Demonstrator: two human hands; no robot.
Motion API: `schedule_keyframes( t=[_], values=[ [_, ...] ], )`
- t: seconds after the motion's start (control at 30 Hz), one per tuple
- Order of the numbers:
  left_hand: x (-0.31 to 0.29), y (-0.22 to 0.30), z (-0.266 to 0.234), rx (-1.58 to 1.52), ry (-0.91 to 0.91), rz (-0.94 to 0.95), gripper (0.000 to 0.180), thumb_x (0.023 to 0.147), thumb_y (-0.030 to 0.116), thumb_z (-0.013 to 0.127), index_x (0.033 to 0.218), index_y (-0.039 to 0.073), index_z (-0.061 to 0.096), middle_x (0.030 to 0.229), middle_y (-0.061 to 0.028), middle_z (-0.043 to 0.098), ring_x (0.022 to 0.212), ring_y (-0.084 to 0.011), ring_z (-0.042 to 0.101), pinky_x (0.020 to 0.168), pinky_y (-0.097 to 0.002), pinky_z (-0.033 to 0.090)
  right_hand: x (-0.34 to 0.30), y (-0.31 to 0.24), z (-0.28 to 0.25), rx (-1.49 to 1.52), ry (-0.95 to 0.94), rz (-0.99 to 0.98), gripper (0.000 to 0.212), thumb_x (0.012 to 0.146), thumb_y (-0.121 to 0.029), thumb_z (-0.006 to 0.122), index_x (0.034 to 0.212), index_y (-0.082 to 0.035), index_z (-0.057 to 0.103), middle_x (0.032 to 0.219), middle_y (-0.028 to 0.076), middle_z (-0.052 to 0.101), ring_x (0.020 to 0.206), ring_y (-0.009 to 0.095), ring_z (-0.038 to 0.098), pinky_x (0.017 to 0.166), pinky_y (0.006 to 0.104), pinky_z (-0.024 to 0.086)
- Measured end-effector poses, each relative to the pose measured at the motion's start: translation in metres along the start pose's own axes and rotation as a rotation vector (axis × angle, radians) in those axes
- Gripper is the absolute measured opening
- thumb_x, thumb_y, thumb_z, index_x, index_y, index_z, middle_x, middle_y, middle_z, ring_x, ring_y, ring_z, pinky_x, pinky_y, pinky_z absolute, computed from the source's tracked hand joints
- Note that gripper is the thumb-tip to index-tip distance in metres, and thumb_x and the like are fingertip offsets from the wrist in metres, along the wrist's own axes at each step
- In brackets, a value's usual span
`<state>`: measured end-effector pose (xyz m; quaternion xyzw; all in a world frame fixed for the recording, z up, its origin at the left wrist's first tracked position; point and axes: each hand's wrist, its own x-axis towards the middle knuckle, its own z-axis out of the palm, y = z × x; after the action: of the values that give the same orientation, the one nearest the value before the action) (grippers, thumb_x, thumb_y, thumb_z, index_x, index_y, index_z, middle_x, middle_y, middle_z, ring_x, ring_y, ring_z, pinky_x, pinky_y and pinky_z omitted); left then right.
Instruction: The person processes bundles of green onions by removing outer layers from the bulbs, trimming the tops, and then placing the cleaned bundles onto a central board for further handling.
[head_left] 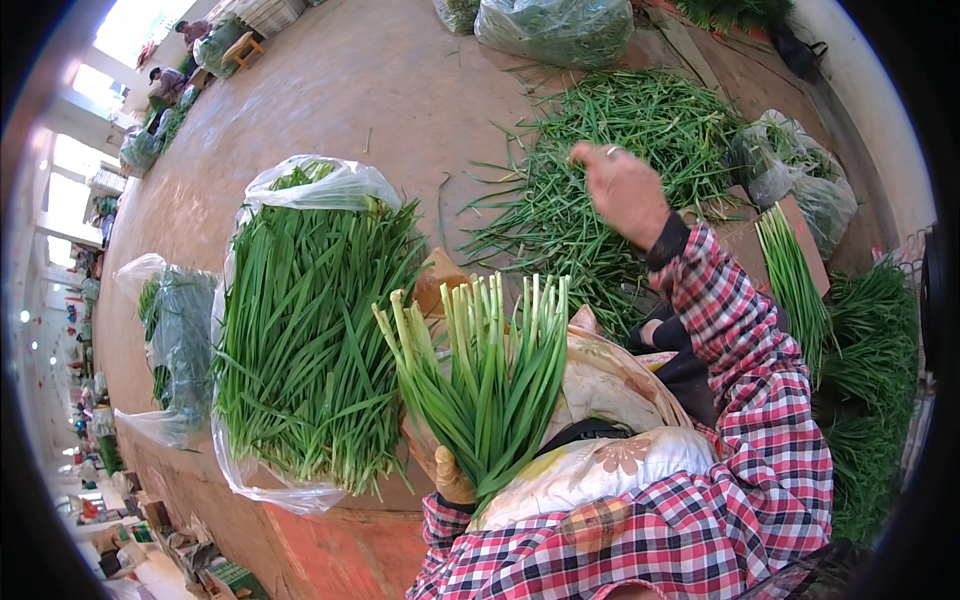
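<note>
Against my lap, my left hand (453,478) is closed round the lower left of a bunch of garlic chives (485,370). Its pale cut stem ends point up and away, and the leaves fan down over my apron (640,455). The bunch hides part of that hand's fingers. Out to the right, my right hand (625,190) is held over a loose heap of green leaves (640,115). Its fingers are curled, with a ring on one; whatever they may hold is hidden. Left of my knees lies a big stack of chives (310,330) on clear plastic sheeting (325,180).
Farther left is a smaller plastic-wrapped bundle (185,335). At the far side sits a large clear bag of greens (555,30). On the right are another bag (800,180), a chive bundle on cardboard (795,270) and more greens (865,400). People work at the far left.
</note>
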<state>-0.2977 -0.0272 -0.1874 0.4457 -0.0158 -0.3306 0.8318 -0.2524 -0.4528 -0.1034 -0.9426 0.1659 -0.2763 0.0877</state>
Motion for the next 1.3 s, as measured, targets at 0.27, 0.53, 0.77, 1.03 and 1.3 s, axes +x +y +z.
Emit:
schedule_keyframes(
  t=[0.27, 0.53, 0.77, 1.03, 1.3],
  values=[
    [0.010, 0.003, -0.002, -0.091, -0.268, 0.024, 0.059, 0.092, 0.045, 0.045, 0.136, 0.007, 0.036, 0.133, -0.0098, 0.046, 0.116, -0.0244, 0.050, 0.101, -0.0408, 0.038, -0.129, -0.015, 0.025, 0.897, -1.409, 0.112, 0.056, 0.089, -0.045, 0.051, 0.123, 0.000, 0.052, 0.110, 0.014, 0.061, 0.095, 0.019, 0.058, 0.085, 0.0312, 0.047],
    [0.103, 0.022, 0.092, 0.715, -0.082, 0.063, 0.051, 0.086, 0.021, 0.061, 0.129, 0.003, 0.040, 0.101, -0.0118, 0.063, 0.087, -0.0229, 0.062, 0.075, -0.0346, 0.050, -0.129, -0.078, 0.049, 1.808, -0.960, 0.479, 0.068, 0.080, -0.051, 0.063, 0.124, -0.003, 0.045, 0.114, 0.006, 0.054, 0.104, 0.017, 0.053, 0.088, 0.0310, 0.045],
    [0.135, 0.001, 0.204, 1.853, -0.249, 0.393, 0.089, 0.081, 0.034, 0.059, 0.135, -0.014, 0.007, 0.076, -0.0229, 0.057, 0.051, -0.0336, 0.057, 0.043, -0.0418, 0.045, -0.105, -0.059, 0.019, 2.391, -0.554, 0.815, 0.068, 0.083, -0.037, 0.064, 0.135, -0.004, 0.035, 0.132, 0.014, 0.047, 0.122, 0.025, 0.044, 0.105, 0.0417, 0.032],
    [0.107, 0.020, 0.217, 1.320, -1.110, 0.109, 0.080, 0.088, 0.023, 0.055, 0.143, 0.001, 0.001, 0.118, -0.0270, 0.047, 0.098, -0.0277, 0.055, 0.081, -0.0351, 0.044, -0.069, 0.025, -0.030, 2.577, -0.648, 0.570, 0.072, 0.082, -0.038, 0.057, 0.139, -0.005, 0.028, 0.090, 0.002, 0.054, 0.066, 0.012, 0.052, 0.063, 0.0293, 0.047],
    [0.143, 0.050, 0.162, 0.375, -0.635, -0.326, 0.067, 0.091, 0.029, 0.056, 0.142, 0.004, 0.021, 0.121, -0.0226, 0.052, 0.110, -0.0278, 0.054, 0.093, -0.0359, 0.045, -0.080, 0.059, -0.109, 2.011, -0.963, 0.826, 0.063, 0.079, -0.032, 0.058, 0.130, 0.000, 0.041, 0.084, 0.009, 0.059, 0.061, 0.014, 0.056, 0.055, 0.0255, 0.049]
  ],
)
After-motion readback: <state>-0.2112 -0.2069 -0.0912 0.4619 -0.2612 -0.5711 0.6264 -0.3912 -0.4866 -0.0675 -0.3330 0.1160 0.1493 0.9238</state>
